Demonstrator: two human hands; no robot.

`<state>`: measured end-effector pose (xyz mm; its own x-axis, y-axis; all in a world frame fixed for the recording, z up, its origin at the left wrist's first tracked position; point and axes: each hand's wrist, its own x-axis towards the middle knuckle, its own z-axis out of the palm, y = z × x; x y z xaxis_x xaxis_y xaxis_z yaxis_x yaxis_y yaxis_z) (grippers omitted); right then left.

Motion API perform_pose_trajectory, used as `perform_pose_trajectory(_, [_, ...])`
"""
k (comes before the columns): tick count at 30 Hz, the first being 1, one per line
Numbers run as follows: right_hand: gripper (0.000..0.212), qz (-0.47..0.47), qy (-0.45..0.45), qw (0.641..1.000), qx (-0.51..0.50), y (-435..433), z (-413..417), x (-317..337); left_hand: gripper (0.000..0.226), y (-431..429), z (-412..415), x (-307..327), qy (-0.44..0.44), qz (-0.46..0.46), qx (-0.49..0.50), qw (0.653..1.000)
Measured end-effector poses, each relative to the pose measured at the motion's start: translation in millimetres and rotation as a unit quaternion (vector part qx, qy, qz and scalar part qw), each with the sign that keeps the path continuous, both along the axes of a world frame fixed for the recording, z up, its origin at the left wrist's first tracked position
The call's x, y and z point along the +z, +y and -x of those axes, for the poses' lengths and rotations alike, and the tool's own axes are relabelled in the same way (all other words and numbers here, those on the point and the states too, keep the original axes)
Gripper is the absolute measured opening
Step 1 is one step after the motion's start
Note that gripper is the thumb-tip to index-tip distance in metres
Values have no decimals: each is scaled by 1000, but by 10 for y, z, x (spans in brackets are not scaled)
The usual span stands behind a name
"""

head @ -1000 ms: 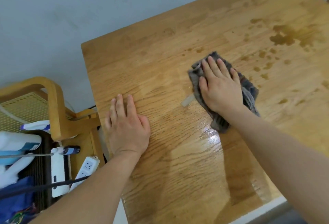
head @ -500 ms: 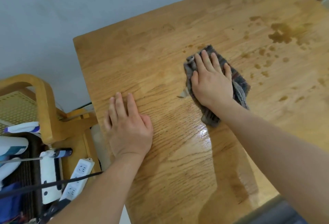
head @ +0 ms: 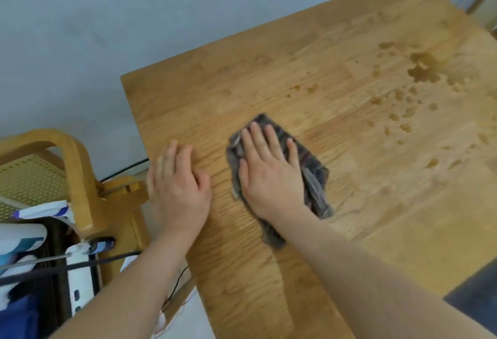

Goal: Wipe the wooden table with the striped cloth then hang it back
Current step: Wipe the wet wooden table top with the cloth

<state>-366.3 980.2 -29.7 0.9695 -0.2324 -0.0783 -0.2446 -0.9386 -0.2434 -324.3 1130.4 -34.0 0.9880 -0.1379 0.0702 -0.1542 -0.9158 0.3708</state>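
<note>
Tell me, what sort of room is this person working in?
Probably a room in a home, perhaps a dining corner. A wooden table with damp spots stands against a plain wall, a wooden chair sits beside it, and a white power strip lies below with household clutter.

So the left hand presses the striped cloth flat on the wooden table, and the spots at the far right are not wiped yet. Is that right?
Not quite. The head view shows the right hand pressing the striped cloth on the wooden table; the left hand lies flat on bare wood. The spots are indeed unwiped.
</note>
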Motion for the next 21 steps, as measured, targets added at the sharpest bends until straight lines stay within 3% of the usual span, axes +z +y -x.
perform_pose_trajectory(2, [55, -12, -4, 992, 126, 364, 62, -14, 42, 23, -319, 13, -3, 14, 80, 997])
perform_pose_trajectory(4, [54, -5, -3, 990, 144, 129, -23, -19, 47, 11, -611, 27, 11, 44, 117, 992])
perform_pose_trajectory(8, [57, 3, 41, 993, -108, -524, -273, 4, 54, -38, -970, 27, 116, 126, 289, 942])
perform_pose_trajectory(10, [57, 6, 39, 991, -125, -280, -400, 30, 53, -72, -996, -7, 137, 100, 296, 940])
perform_pose_trajectory(14, [56, -3, 30, 993, 118, 375, -454, 12, 52, -59, -1004, -34, 124, 72, 288, 947])
perform_pose_trajectory(16, [57, 15, 22, 986, 165, 148, -616, -7, 50, -58, -1019, -52, 116, 67, 287, 949])
perform_pose_trajectory(17, [57, 29, 10, 990, 140, -12, -719, -28, 49, -63, -1017, -64, 115, 69, 286, 949])
perform_pose_trajectory(21, [56, 6, 27, 993, -112, -326, -1253, -45, 45, -65, -1020, -90, 104, 68, 283, 951])
